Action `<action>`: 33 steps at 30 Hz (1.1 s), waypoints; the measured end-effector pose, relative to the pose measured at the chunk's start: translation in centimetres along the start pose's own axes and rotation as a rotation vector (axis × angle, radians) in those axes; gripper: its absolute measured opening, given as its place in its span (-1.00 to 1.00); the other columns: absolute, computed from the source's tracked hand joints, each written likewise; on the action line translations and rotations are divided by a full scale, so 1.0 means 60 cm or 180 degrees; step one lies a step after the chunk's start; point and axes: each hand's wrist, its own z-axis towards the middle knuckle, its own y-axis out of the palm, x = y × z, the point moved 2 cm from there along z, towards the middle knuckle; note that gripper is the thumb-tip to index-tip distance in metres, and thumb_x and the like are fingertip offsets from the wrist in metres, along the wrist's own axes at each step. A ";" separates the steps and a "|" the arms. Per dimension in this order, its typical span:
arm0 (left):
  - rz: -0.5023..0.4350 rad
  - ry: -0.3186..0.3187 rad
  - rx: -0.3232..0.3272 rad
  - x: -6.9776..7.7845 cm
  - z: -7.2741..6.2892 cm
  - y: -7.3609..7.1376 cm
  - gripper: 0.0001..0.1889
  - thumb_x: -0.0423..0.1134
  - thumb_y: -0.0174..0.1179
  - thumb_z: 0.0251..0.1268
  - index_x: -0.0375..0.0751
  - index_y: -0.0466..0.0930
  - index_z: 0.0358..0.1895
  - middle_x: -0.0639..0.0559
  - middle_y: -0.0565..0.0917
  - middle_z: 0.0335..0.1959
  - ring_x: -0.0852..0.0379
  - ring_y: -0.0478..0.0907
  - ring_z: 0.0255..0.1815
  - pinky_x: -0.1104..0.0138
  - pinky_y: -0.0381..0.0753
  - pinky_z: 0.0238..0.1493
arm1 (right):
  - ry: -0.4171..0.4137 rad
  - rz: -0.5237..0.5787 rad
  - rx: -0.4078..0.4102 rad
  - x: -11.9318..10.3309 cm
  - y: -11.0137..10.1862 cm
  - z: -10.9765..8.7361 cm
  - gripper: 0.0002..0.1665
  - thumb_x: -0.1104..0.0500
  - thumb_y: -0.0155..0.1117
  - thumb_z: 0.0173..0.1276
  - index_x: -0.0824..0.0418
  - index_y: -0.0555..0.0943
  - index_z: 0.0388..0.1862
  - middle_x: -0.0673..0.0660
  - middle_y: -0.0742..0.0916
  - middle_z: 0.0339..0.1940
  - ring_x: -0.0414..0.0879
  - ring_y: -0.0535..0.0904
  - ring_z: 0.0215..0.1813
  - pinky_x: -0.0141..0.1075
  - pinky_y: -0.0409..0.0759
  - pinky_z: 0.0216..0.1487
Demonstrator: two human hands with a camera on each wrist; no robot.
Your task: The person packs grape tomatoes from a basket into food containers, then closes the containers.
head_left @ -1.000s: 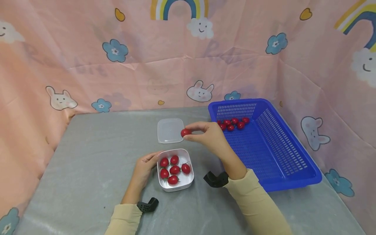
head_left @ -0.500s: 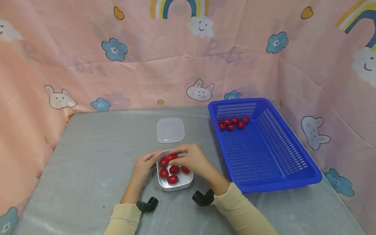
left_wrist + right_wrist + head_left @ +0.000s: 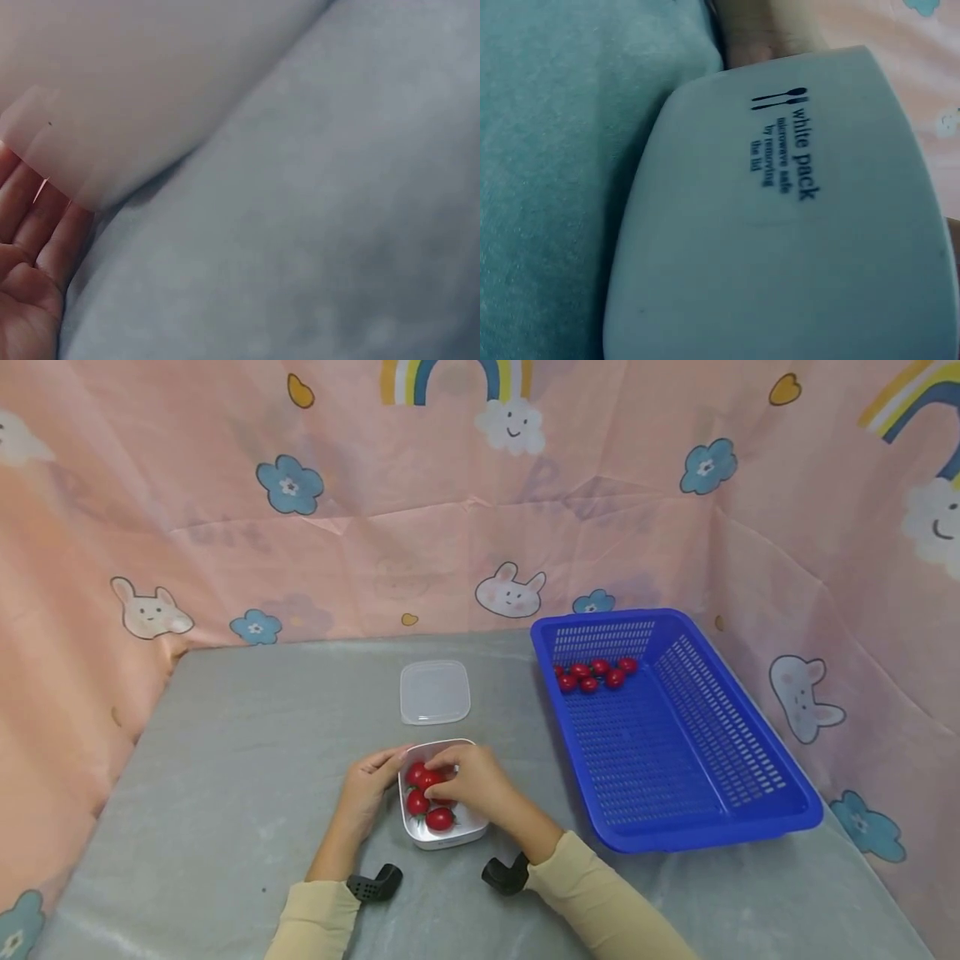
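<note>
In the head view a white square container (image 3: 459,837) holds several cherry tomatoes, among them a whole cherry tomato (image 3: 439,819) near its front. My right hand (image 3: 480,783) reaches in over the right wall and pinches a cherry tomato (image 3: 429,779) between thumb and fingertips, hiding part of the inside. My left hand (image 3: 367,783) rests against the container's left back corner; in the left wrist view its fingers (image 3: 56,232) lie nearly straight along the outer wall. The right wrist view shows the container's printed outer wall (image 3: 765,247).
Behind the container a clear, flat lid (image 3: 435,692) lies on the grey cloth (image 3: 270,735). To the right stands a blue basket (image 3: 645,760) with several cherry tomatoes (image 3: 597,675) gathered at its far left corner. A printed pink curtain (image 3: 420,535) closes off the back and sides.
From beside the lid, my right hand has moved toward me and down into the white container with the cherry tomato in its fingers. My left hand has stayed at the container's corner.
</note>
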 end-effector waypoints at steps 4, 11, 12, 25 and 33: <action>0.0016 0.0010 -0.0010 0.002 -0.001 -0.001 -0.65 -0.28 0.22 0.38 -0.53 0.63 0.06 0.31 0.76 -0.22 0.40 0.65 -0.07 0.49 0.61 -0.01 | -0.0071 -0.0073 0.0075 -0.001 0.003 0.000 -0.66 0.25 0.61 -0.01 0.29 0.78 -0.20 0.16 0.82 -0.20 -0.05 0.65 -0.14 -0.40 0.59 -0.12; 0.0010 0.0019 -0.0008 0.003 0.000 0.000 -0.65 -0.28 0.23 0.37 -0.52 0.63 0.05 0.30 0.77 -0.22 0.38 0.65 -0.06 0.48 0.62 -0.01 | -0.0168 -0.0181 0.0082 0.004 0.011 0.002 -0.66 0.28 0.60 -0.02 0.32 0.77 -0.20 0.18 0.81 -0.19 -0.01 0.69 -0.08 -0.25 0.65 -0.01; 0.0005 0.0023 -0.0010 0.003 0.000 0.000 -0.65 -0.28 0.22 0.37 -0.53 0.63 0.05 0.30 0.77 -0.22 0.39 0.65 -0.07 0.48 0.62 -0.02 | -0.0146 -0.0164 0.0062 0.005 0.011 0.002 -0.66 0.28 0.59 -0.01 0.32 0.77 -0.19 0.18 0.81 -0.19 -0.01 0.68 -0.08 -0.25 0.65 -0.01; -0.0080 -0.0038 -0.0012 0.006 -0.001 0.001 -0.66 -0.30 0.21 0.38 -0.53 0.63 0.05 0.30 0.77 -0.23 0.41 0.64 -0.08 0.49 0.61 -0.01 | 0.0490 0.1287 0.0335 -0.027 -0.093 -0.018 -0.61 0.28 0.51 0.16 0.33 0.73 -0.01 0.26 0.79 -0.01 0.08 0.74 0.06 -0.21 0.69 0.06; -0.0085 -0.0072 -0.0025 0.005 -0.001 0.001 -0.65 -0.33 0.19 0.38 -0.57 0.60 0.08 0.31 0.77 -0.24 0.39 0.65 -0.08 0.49 0.62 0.00 | 0.0458 0.1211 0.0977 -0.033 -0.237 -0.034 -0.60 0.14 0.52 0.19 0.21 0.74 0.02 0.14 0.80 0.01 -0.15 0.71 0.07 -0.35 0.66 0.06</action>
